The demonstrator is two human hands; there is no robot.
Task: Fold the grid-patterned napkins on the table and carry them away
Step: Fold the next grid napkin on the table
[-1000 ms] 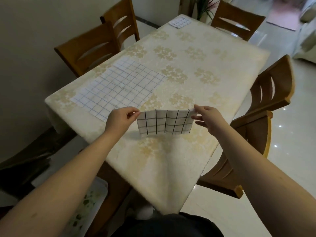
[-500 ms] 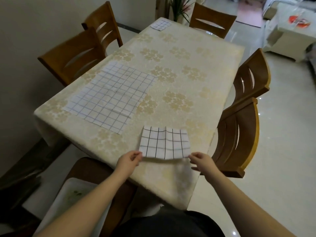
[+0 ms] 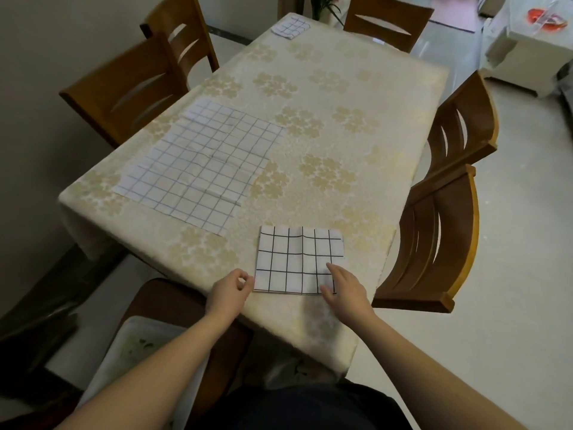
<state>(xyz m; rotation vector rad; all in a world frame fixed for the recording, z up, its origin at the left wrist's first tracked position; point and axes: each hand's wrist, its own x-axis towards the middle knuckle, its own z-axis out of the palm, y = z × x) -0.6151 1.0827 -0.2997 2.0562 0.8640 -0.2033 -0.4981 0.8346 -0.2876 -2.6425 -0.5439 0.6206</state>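
While the table [image 3: 356, 97] stretched away under a cream cloth with gold flower clusters, pale floor tiles showed to its right and a plain wall to its left. A folded napkin [image 3: 299, 262], white with black grid lines, lay flat on the cloth near the front edge. The right hand [image 3: 342, 288] rested on that napkin's near right corner with fingers fairly straight, gripping nothing. The left hand [image 3: 231, 290] sat just beside the napkin's near left corner, fingers loosely curled with thumb and forefinger close together; whether it touched the cloth edge could not be told. A larger unfolded napkin [image 3: 201, 167] lay spread flat toward the left side of the table, well apart from the folded one. Another small folded napkin [image 3: 290, 27] sat at the far end. Wooden chairs [image 3: 434, 231] stood around the table, and a white tray [image 3: 124, 367] sat low beside the left forearm.
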